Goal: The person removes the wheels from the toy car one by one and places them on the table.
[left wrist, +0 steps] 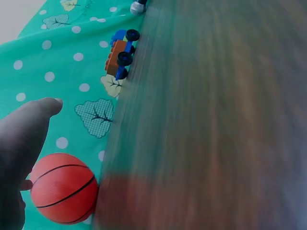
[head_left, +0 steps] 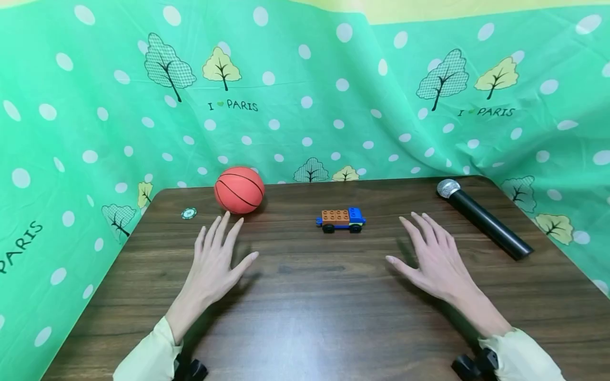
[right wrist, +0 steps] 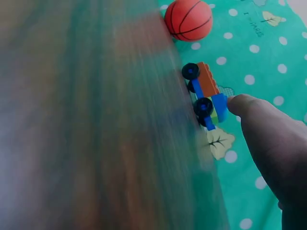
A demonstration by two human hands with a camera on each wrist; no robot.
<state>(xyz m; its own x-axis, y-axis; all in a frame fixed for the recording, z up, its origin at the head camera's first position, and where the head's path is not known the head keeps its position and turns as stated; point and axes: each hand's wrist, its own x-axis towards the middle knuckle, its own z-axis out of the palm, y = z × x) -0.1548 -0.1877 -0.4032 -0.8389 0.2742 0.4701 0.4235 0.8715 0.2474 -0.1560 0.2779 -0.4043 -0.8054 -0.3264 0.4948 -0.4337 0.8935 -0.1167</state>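
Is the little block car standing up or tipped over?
Standing up: the block car has its black wheels down on the brown table, with its orange bricks above them.

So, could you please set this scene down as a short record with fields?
table: dark wood
cloth: green, dotted, hanging behind
ball: red, black lines, near the far edge
chip: left of the ball
truck: toy bricks, upright on its wheels, right of the ball
mic: black, silver head, lying aslant at right
left hand: fingers extended, holding nothing, nearest the ball; contact unclear
right hand: fingers extended, holding nothing, sideways between truck and mic
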